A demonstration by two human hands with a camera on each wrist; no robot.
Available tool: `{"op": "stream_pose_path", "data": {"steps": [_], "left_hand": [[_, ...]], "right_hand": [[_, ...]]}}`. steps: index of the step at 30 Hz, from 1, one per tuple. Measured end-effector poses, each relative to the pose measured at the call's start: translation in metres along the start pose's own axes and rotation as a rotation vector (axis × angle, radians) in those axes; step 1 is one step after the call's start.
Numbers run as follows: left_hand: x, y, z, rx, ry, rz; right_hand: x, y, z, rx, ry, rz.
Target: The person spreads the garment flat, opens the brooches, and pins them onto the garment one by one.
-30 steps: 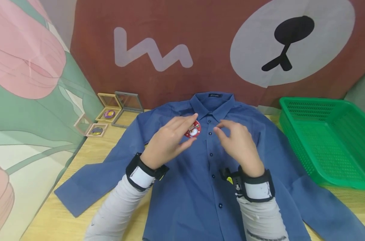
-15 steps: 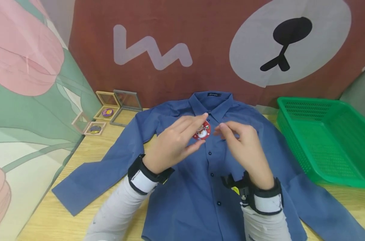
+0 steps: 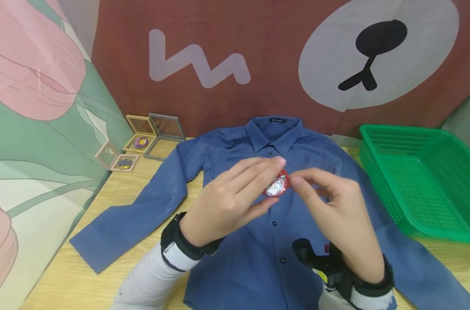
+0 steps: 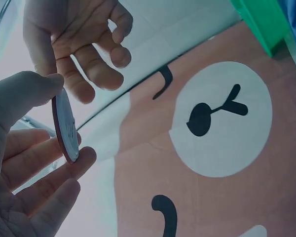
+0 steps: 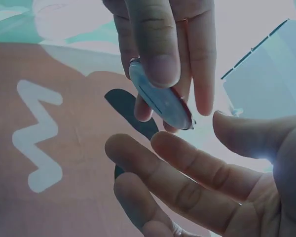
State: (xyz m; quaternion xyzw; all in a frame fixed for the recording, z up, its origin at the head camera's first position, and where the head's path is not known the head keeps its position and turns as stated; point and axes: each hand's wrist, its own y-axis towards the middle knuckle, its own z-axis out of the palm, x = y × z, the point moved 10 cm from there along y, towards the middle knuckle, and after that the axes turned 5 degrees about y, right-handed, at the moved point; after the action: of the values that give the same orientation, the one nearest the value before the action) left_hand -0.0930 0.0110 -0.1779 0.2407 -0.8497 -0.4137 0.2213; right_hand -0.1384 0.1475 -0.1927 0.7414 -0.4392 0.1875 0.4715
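My left hand pinches a round red button badge between thumb and fingers, above the chest of a blue button-up shirt spread flat. A white snowman-like picture shows on its face. In the right wrist view, the pale back of the badge carries a thin, dark pin line. Beside the badge's right edge is my right hand, thumb and forefinger nearest it. That hand's fingers are bent loosely with a gap to the thumb, and nothing shows between them.
At the back left stand small open cases: a yellow one with a purple badge, a pale one with a grey-yellow badge, and a grey case. A green basket is on the right. A brown printed backdrop rises behind the table.
Both hands have moved right and nearer to me, bringing the badge along over the shirt's button line. The badge has tilted and now glints; the right thumb and forefinger have come to its edge.
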Motion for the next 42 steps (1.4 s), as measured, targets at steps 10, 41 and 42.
{"op": "stream_pose_path", "data": {"steps": [10, 41, 42], "left_hand": [[-0.012, 0.001, -0.006, -0.059, -0.038, 0.019], [0.006, -0.008, 0.000, -0.162, -0.160, -0.278], [0.007, -0.008, 0.002, -0.156, -0.175, -0.284]], "right_hand": [[0.005, -0.003, 0.007, 0.108, 0.176, -0.003], [-0.007, 0.003, -0.008, -0.081, 0.489, 0.046], [-0.005, 0.004, -0.008, -0.082, 0.497, 0.031]]}}
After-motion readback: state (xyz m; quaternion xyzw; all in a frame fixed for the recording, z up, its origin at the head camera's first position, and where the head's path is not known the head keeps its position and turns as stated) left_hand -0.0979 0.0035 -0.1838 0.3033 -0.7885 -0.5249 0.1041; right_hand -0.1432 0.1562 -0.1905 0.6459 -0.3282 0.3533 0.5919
